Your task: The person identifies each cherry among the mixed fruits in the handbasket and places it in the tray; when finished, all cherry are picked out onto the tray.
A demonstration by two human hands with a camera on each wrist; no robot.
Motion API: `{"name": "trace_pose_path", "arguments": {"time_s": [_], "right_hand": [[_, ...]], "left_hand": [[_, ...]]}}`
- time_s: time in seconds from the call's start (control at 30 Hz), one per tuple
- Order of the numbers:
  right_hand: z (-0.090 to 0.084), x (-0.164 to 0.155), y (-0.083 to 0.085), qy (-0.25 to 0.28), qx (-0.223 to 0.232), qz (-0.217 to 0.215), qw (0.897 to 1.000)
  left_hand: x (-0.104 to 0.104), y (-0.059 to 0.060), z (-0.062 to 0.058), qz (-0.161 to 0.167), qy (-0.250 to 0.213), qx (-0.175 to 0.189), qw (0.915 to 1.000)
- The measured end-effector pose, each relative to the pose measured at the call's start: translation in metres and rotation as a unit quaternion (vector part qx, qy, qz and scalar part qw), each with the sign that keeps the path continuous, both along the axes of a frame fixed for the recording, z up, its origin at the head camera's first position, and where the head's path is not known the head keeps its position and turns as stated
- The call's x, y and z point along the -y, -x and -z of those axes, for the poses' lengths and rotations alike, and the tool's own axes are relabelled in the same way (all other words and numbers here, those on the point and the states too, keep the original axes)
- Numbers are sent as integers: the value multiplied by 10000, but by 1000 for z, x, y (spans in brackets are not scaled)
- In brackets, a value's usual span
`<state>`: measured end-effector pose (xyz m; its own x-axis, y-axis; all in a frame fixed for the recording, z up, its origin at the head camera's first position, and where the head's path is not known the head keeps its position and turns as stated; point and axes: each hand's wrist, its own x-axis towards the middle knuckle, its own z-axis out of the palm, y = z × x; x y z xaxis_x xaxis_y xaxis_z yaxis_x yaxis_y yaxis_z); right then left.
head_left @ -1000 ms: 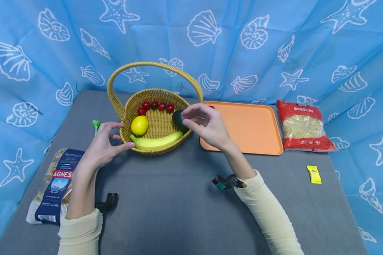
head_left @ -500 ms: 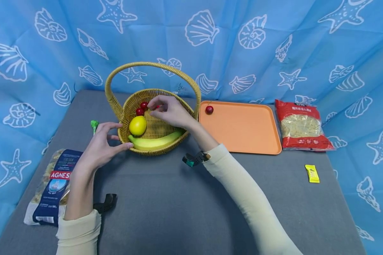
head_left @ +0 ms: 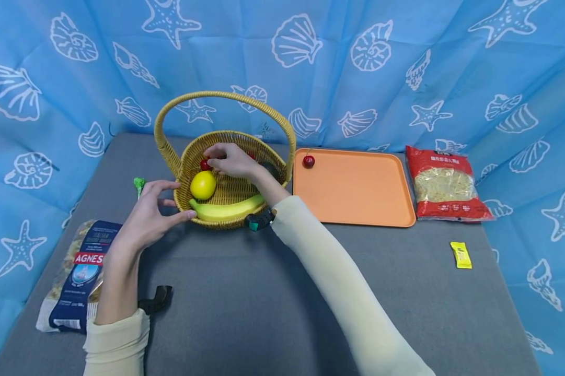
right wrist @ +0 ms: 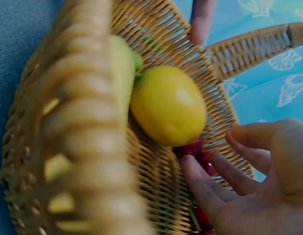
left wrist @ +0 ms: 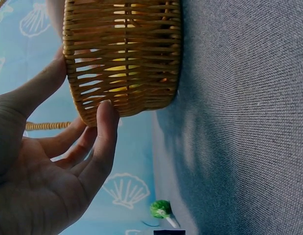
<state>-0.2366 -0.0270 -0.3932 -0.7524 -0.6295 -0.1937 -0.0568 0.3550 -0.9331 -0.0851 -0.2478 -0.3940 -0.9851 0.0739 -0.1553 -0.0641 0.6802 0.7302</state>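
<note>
A woven basket with a tall handle holds a lemon, a banana, several red cherries and a dark avocado, which the right forearm partly covers. My left hand holds the basket at its left: the thumb is on the near rim, and a fingertip presses the outer wall. My right hand reaches inside beside the lemon. Its thumb and fingers stand apart around the cherries, with one fingertip right at a cherry. Some cherries are hidden behind this hand.
Right of the basket lies an orange tray bearing one cherry. Beyond it are a red pasta bag and a small yellow packet. On the left are a blue pasta bag and a green broccoli-like piece.
My right hand has moved left from the basket's right rim, over the avocado, to the cherries beside the lemon. The tray's cherry came into full sight. My left hand stays on the basket.
</note>
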Motion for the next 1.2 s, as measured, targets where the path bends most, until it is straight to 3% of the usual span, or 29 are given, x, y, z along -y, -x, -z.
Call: {"name": "trace_pose_path", "arguments": {"time_s": [0.27,0.67,0.87,1.2], "right_hand": [[8,11,-1,11,758,268,9968],[12,27,-3,210,1071,396,9932],[14,31,-6,265,991,667,9925],[6,19,-11,647,162,1570,9853]], "left_hand": [[-1,0,1,22,20,-6,10000],[-2,0,0,11,-15,-75,10000],[-3,1,1,-21,-35,29,10000],[-1,0,-1,-25,-1,33,10000]]}}
